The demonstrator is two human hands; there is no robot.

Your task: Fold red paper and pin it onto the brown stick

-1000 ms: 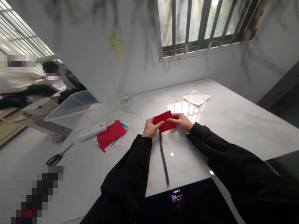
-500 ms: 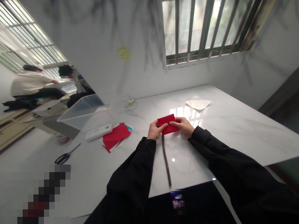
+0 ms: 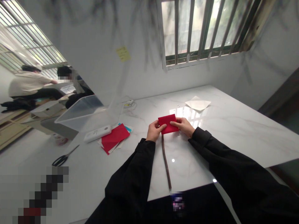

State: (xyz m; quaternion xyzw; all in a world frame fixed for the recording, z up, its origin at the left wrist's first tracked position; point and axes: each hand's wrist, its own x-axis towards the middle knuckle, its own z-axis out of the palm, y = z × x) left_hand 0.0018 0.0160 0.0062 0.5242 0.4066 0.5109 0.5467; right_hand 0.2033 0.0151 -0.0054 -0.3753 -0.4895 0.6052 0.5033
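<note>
A small red sheet of paper, perhaps folded, is held up over the table between both my hands. My left hand pinches its left side, thumb lying on the front face. On the right side my right hand grips it the same way, with the thumb pressed near the middle. The fingers behind the paper are partly hidden. Below it, a thin brown stick lies lengthwise on the white marbled table, its far end meeting the paper's lower edge in view.
Left of my hands lie a stack of coloured sheets, a white oblong device and black-handled scissors. A clear plastic bin stands behind them. Cream paper lies at the back right. Two people sit at the far left.
Both hands keep their grip on the red paper, which has turned very slightly more level. The view has shifted a little.
</note>
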